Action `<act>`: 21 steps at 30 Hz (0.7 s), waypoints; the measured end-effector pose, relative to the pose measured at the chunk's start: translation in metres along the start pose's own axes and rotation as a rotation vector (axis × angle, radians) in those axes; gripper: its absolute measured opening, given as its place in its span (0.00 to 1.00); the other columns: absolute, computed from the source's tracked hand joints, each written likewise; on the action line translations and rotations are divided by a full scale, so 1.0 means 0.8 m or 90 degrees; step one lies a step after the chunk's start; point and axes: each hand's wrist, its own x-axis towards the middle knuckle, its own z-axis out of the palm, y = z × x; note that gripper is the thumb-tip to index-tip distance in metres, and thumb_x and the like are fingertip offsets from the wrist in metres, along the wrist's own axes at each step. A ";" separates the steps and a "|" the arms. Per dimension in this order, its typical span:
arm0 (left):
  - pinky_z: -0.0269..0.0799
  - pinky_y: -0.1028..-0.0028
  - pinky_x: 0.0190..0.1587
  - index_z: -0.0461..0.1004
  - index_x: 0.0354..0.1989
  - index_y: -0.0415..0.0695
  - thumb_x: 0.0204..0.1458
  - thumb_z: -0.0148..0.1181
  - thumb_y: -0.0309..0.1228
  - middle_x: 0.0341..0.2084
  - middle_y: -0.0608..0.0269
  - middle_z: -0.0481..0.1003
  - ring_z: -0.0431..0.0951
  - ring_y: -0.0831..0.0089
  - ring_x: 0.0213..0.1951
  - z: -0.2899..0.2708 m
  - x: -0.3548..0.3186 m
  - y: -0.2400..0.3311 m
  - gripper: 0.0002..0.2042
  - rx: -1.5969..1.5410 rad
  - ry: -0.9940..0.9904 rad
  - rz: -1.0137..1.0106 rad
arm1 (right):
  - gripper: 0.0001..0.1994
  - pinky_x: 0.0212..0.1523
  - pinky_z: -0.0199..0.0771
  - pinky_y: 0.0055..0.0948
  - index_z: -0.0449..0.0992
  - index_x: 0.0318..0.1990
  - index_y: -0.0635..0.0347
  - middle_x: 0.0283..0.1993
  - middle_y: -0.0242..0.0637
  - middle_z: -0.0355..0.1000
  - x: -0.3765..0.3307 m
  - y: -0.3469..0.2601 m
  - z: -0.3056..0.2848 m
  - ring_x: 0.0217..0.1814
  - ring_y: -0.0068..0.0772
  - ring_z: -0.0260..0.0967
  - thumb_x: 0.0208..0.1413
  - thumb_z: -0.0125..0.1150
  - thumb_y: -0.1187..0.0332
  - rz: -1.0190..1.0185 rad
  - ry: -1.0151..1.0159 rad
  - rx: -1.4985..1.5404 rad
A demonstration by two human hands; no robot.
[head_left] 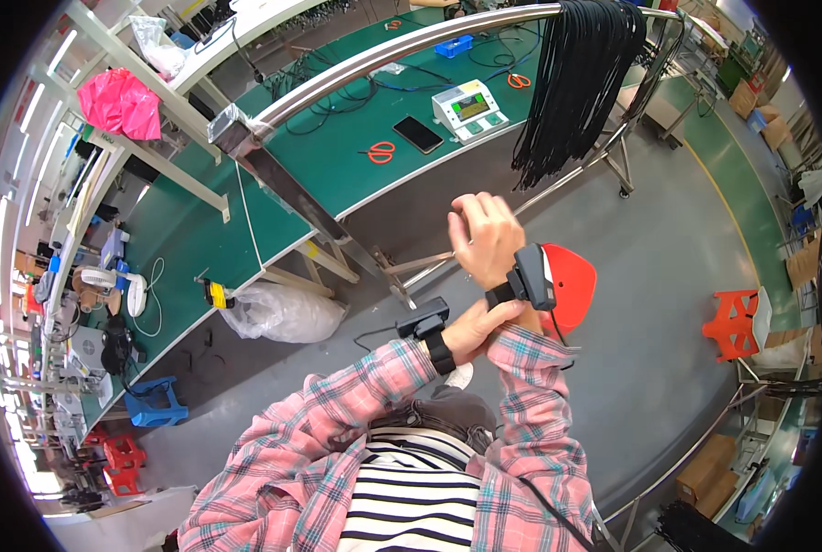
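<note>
My left hand is wrapped round my right wrist, its thumb lying across the wrist just below a black strap. Its other fingers are hidden under the wrist. My right hand is raised with its back toward me. Its fingers bend loosely, the thumb stands apart, and nothing shows in it. A black box-shaped device sits on the right wrist strap. Another black device is strapped to my left wrist. Cables run from both devices.
Ahead stands a green workbench with orange-handled scissors, a phone and a white tester. Black cables hang from a metal rail. A red stool is beyond my right wrist; a filled plastic bag sits left.
</note>
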 end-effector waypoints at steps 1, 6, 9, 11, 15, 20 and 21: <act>0.72 0.70 0.47 0.61 0.56 0.39 0.56 0.56 0.44 0.41 0.56 0.74 0.76 0.70 0.41 -0.007 0.001 -0.001 0.26 -0.004 0.030 -0.015 | 0.08 0.36 0.71 0.32 0.75 0.38 0.60 0.29 0.38 0.71 -0.007 0.008 -0.008 0.33 0.40 0.70 0.50 0.58 0.72 -0.023 0.016 0.007; 0.71 0.72 0.46 0.65 0.54 0.38 0.60 0.52 0.33 0.42 0.59 0.74 0.75 0.73 0.43 -0.131 -0.044 0.019 0.17 0.437 0.163 0.128 | 0.11 0.43 0.68 0.41 0.73 0.42 0.59 0.34 0.44 0.70 -0.117 0.097 -0.053 0.39 0.49 0.67 0.51 0.57 0.70 0.080 -0.047 0.030; 0.72 0.74 0.44 0.69 0.49 0.38 0.59 0.52 0.31 0.36 0.61 0.76 0.76 0.76 0.39 -0.239 -0.121 0.024 0.13 0.718 0.256 0.113 | 0.10 0.40 0.67 0.43 0.71 0.40 0.60 0.34 0.45 0.70 -0.253 0.158 -0.086 0.38 0.51 0.66 0.50 0.57 0.69 0.161 -0.251 -0.130; 0.72 0.73 0.42 0.70 0.48 0.39 0.57 0.54 0.33 0.35 0.58 0.77 0.77 0.73 0.38 -0.301 -0.182 0.022 0.14 0.871 0.317 0.046 | 0.16 0.35 0.69 0.45 0.70 0.38 0.59 0.32 0.47 0.71 -0.362 0.172 -0.120 0.36 0.52 0.69 0.44 0.64 0.61 0.226 -0.510 -0.354; 0.71 0.60 0.39 0.73 0.41 0.42 0.47 0.61 0.40 0.33 0.49 0.76 0.76 0.51 0.39 -0.369 -0.319 0.006 0.17 1.195 0.393 -0.118 | 0.18 0.28 0.68 0.36 0.69 0.33 0.55 0.23 0.38 0.68 -0.563 0.127 -0.181 0.26 0.38 0.68 0.47 0.63 0.52 0.235 -0.731 -0.392; 0.70 0.61 0.37 0.72 0.30 0.40 0.43 0.64 0.46 0.30 0.51 0.75 0.75 0.52 0.37 -0.386 -0.504 0.013 0.19 1.206 0.421 -0.671 | 0.14 0.31 0.70 0.39 0.72 0.33 0.57 0.28 0.42 0.70 -0.676 0.103 -0.255 0.30 0.41 0.70 0.49 0.60 0.56 0.430 -0.807 -0.181; 0.67 0.63 0.27 0.73 0.25 0.43 0.48 0.62 0.45 0.15 0.60 0.73 0.73 0.68 0.21 -0.372 -0.552 0.007 0.17 1.040 0.686 -0.417 | 0.13 0.31 0.70 0.40 0.72 0.33 0.57 0.29 0.43 0.71 -0.686 0.115 -0.278 0.31 0.42 0.70 0.49 0.60 0.57 0.481 -0.821 -0.165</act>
